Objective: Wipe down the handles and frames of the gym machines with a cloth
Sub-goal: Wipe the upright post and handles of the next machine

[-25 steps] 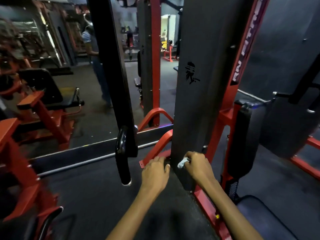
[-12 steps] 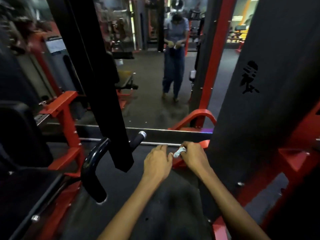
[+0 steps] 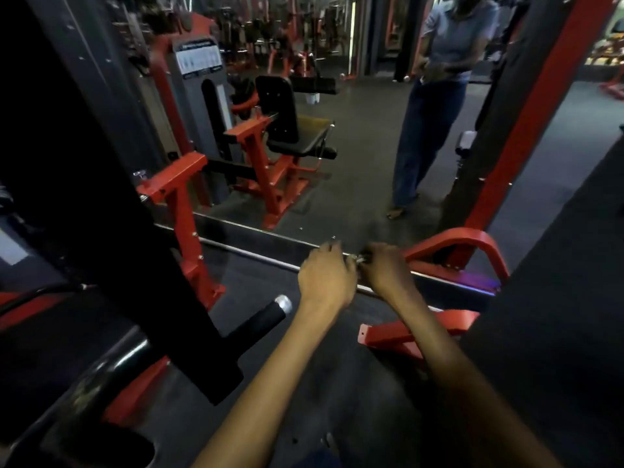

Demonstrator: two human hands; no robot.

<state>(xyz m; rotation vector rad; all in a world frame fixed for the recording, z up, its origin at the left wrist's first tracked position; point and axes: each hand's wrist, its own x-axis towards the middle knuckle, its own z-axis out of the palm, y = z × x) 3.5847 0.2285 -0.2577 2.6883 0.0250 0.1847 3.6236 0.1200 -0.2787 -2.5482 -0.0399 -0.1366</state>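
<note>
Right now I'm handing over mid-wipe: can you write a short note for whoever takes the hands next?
Left hand: fingers curled, close against the right; whether it holds anything is unclear.
Right hand: pinching a small pale cloth between both hands.
Both hover above the floor by the mirror's bottom edge, touching no machine.
Done: cannot tell from this view.
Left: black handle lower left, red frame to the right.

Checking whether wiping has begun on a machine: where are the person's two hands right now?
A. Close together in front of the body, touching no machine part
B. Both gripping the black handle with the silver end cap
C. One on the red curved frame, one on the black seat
A: the left hand and right hand meet around a small pale scrap, apart from the black handle with the silver end cap and the red curved frame.
</note>
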